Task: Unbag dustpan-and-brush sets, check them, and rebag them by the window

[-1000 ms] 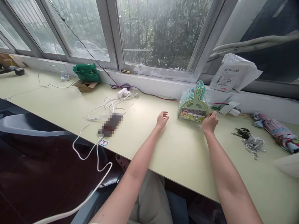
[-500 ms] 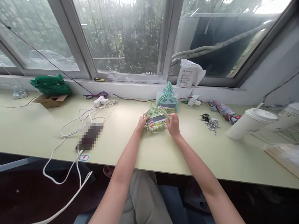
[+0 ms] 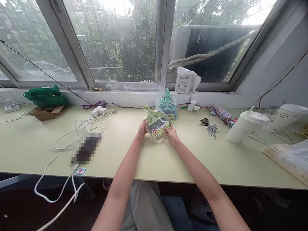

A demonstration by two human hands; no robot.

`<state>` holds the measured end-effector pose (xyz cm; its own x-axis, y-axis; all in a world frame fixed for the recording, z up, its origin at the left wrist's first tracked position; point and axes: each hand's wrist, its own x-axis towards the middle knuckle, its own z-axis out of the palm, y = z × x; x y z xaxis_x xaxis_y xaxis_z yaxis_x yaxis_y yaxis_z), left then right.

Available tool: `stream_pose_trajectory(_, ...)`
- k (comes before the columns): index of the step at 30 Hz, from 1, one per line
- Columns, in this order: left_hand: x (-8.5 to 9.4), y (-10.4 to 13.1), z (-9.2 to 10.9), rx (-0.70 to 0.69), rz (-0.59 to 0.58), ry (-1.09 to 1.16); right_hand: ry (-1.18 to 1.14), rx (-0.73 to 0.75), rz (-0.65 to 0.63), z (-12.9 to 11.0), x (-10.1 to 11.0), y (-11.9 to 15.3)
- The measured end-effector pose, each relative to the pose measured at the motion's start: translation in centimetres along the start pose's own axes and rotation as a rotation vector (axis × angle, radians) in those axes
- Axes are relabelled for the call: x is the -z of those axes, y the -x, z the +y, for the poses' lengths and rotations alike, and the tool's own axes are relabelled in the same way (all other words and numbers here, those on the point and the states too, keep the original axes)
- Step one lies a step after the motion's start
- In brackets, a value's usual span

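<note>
Between my hands is a light green mini dustpan and brush set (image 3: pixel 157 123) in clear plastic wrap, its handle tilted up to the left and a printed label along its lower edge. My left hand (image 3: pixel 141 130) grips the left side of the set. My right hand (image 3: pixel 171 132) holds the lower right edge, thumb on the label. Fingers behind the set are hidden. Just behind it, a stack of similar sets (image 3: pixel 167 104) in plastic stands by the wall, a blue-green one in front.
Left are a blurred-out dark device (image 3: pixel 87 149), white cables and a charger (image 3: pixel 97 111). A green bag (image 3: pixel 45 96) sits in a cardboard box (image 3: pixel 48 113). Keys (image 3: pixel 210 126), a folded umbrella (image 3: pixel 222 115) and white cups (image 3: pixel 247 126) lie right. A white package (image 3: pixel 187 81) rests on the sill.
The green set has turned, its handle swinging further left and its label slanting more. My right hand has shifted down along its right edge. The whole view has shifted slightly.
</note>
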<state>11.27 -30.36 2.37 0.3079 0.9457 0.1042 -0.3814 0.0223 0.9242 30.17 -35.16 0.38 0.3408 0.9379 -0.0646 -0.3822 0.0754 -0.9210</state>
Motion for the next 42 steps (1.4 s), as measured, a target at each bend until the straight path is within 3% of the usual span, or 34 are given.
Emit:
stream_pose_trajectory(4, 0.9, -0.5, -0.4, 0.129, 0.118, -0.200, 0.036, -0.008, 0.079, -0.7, 0.4, -0.2)
stream_pose_trajectory(7, 1.7, -0.9, -0.7, 0.144, 0.189, -0.229, 0.068, -0.032, 0.079, -1.7, 0.5, 0.0)
stream_pose_trajectory(10, 2.5, -1.4, -0.5, 0.119, 0.282, -0.157, 0.088, -0.077, 0.022, -2.8, 0.5, 0.2)
stream_pose_trajectory(14, 5.1, -1.6, 1.0, 0.061, 0.623, 0.098, 0.080, -0.069, 0.035, -4.2, 1.7, 0.0)
stream_pose_trajectory(16, 6.8, -1.4, 1.9, 0.016, 0.708, 0.212, 0.049, -0.045, 0.094, -4.6, 2.8, -0.4)
stream_pose_trajectory(19, 8.3, -0.9, 2.5, 0.016, 0.625, 0.190, -0.014, -0.023, 0.176, -4.6, 4.0, -0.9)
stream_pose_trajectory(21, 7.8, -0.7, 2.3, 0.077, 0.488, 0.150, -0.036, -0.022, 0.191, -4.1, 4.2, -1.0)
stream_pose_trajectory(26, 2.8, -0.2, 0.5, 0.257, 0.025, 0.119, 0.002, -0.050, 0.136, -2.3, 2.6, -0.5)
stream_pose_trajectory(28, 0.9, -0.1, -0.3, 0.317, -0.087, 0.011, 0.053, -0.063, 0.069, -1.8, 1.8, -0.2)
stream_pose_trajectory(30, -0.1, -0.1, -1.0, 0.286, -0.059, -0.065, 0.130, -0.091, -0.011, -1.8, 1.5, -0.1)
stream_pose_trajectory(33, 0.0, -0.4, -1.5, 0.203, 0.093, -0.110, 0.302, -0.169, -0.026, -2.4, 2.4, -0.5)
stream_pose_trajectory(37, 1.4, -1.1, -1.7, 0.160, 0.201, -0.145, 0.219, -0.176, 0.146, -4.5, 6.3, -1.9)
stream_pose_trajectory(40, 1.8, -1.2, -1.9, 0.144, 0.204, -0.144, 0.088, -0.117, 0.270, -6.1, 9.2, -2.9)
stream_pose_trajectory(42, 1.4, -1.1, -1.9, 0.127, 0.178, -0.156, 0.118, -0.062, 0.356, -6.5, 9.6, -3.0)
